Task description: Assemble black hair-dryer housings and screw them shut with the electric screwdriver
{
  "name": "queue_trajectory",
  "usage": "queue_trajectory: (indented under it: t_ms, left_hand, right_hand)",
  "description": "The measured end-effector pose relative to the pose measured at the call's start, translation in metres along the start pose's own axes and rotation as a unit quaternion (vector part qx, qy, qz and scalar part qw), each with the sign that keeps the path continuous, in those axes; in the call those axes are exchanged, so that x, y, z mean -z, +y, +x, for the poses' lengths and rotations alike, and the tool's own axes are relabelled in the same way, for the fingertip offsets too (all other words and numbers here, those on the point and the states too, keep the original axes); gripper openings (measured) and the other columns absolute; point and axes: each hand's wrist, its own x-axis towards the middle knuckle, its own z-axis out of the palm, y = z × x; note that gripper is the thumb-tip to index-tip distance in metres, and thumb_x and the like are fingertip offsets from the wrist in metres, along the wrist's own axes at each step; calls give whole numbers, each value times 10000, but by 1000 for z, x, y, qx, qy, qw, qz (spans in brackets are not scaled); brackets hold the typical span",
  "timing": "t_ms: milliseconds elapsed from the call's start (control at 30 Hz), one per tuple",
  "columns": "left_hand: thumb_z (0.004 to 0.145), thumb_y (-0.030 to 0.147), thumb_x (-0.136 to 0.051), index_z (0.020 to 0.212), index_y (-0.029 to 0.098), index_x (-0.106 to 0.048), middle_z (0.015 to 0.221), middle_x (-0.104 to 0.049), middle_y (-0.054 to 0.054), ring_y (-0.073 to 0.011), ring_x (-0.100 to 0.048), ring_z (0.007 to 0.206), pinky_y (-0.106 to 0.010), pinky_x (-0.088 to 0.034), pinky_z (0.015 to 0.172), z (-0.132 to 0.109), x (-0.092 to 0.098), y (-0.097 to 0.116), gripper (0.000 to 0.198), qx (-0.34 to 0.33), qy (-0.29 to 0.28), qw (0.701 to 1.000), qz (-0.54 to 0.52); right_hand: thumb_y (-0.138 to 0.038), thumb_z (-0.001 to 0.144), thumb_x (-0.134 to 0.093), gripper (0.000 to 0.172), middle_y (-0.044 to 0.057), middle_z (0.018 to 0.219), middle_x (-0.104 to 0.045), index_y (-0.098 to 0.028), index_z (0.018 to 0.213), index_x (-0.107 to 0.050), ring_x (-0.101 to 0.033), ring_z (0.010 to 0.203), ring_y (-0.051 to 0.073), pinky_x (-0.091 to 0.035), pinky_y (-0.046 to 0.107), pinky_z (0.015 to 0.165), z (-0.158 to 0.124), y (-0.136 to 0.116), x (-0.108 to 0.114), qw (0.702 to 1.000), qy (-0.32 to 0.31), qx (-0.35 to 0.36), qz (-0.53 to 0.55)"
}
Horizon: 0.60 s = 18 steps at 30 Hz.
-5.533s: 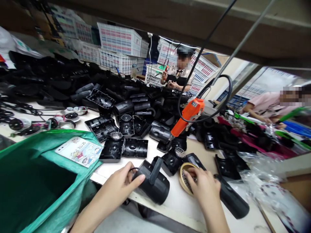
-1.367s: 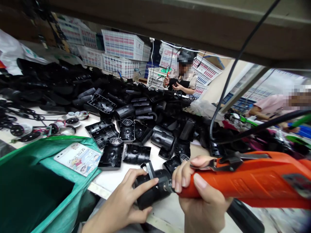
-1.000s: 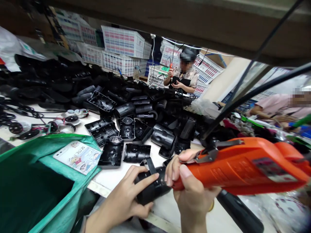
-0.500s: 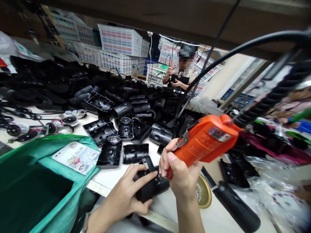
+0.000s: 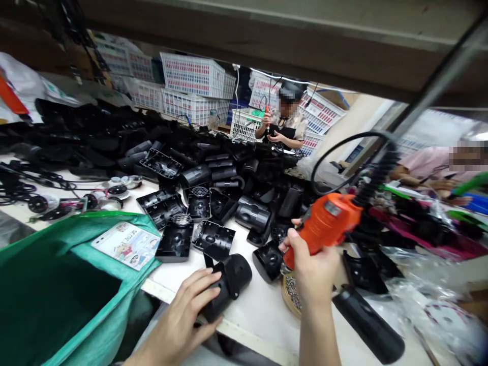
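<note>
A black cylindrical housing [image 5: 238,277] lies near the table's front edge. The fingers of my left hand [image 5: 190,305] wrap round its left end. My right hand [image 5: 314,269] grips an orange electric screwdriver [image 5: 324,223], which slants down to the left, its tip hard to make out. Below the tool stands a round yellowish bowl of small screws [image 5: 292,295], partly hidden by my right hand. Open black shell halves [image 5: 175,239] lie behind my left hand. A black half shell [image 5: 267,260] sits just left of the tool.
A green cloth bag [image 5: 46,284] with a phone-sized printed card [image 5: 127,245] is at the left. Black parts [image 5: 95,127] are heaped behind. A black tube [image 5: 369,323] and plastic bags [image 5: 430,305] lie right. Across the table sits a person [image 5: 287,122]; another person's pink sleeve [image 5: 423,160] shows right.
My right hand has moved the screwdriver right, away from the housing and over the screw bowl. My left hand has shifted slightly left, and more of the housing shows.
</note>
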Motion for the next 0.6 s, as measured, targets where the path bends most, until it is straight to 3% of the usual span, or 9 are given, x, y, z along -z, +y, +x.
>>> queue_trajectory:
  t_ms: [100,200,267,367,433,600]
  left_hand:
    - [964,50,-610,1399,142,-504,1420,-625,-167,-253,-395,1505,-468,-409,1221,-4,0,2,457,-28,-12,999,27]
    - [956,15,-572,1374,150,-547,1388,-672,-139,-239,-419,1502,-476,-379,1243,-1,-1,5,441,-75,4,996,51]
    - [945,-1,-559,1347,174,-578,1347,-711,-113,-216,-460,1478,-466,-402,1232,5,-1,9,439,-97,16,992,76]
    - [969,30,-533,1273,202,-633,1228,-771,-85,-193,-543,1406,-427,-483,1176,13,0,15,363,-108,24,989,96]
    - [987,47,-518,1227,200,-659,1160,-787,-78,-188,-565,1380,-406,-496,1166,16,0,17,318,-110,29,989,93]
    - [985,46,-532,1233,217,-670,1188,-783,-72,-190,-541,1406,-415,-466,1189,17,-1,17,331,-112,24,990,84]
  right_hand:
    - [-495,910,-668,424,71,976,-687,-184,1191,-604,-670,896,250,-531,426,845,3,13,-3,995,-57,-11,-83]
    - [-465,904,-654,533,184,1320,-551,-163,1329,-543,-540,1249,331,-434,524,1049,-12,18,-16,981,43,80,-173]
    - [-424,940,-608,407,175,1294,-561,-165,1253,-593,-540,1250,320,-433,511,1057,-31,19,-27,976,33,117,-182]
    - [-389,943,-607,268,100,1152,-673,-207,1135,-653,-630,1116,284,-486,460,991,-58,19,-40,969,-170,71,-165]
    - [-373,908,-647,264,81,1115,-715,-212,1116,-679,-651,1089,300,-484,476,982,-68,20,-44,949,-248,40,-190]
    - [-396,978,-574,257,75,1107,-744,-218,1104,-711,-657,1083,304,-466,484,968,-67,25,-40,941,-247,61,-224]
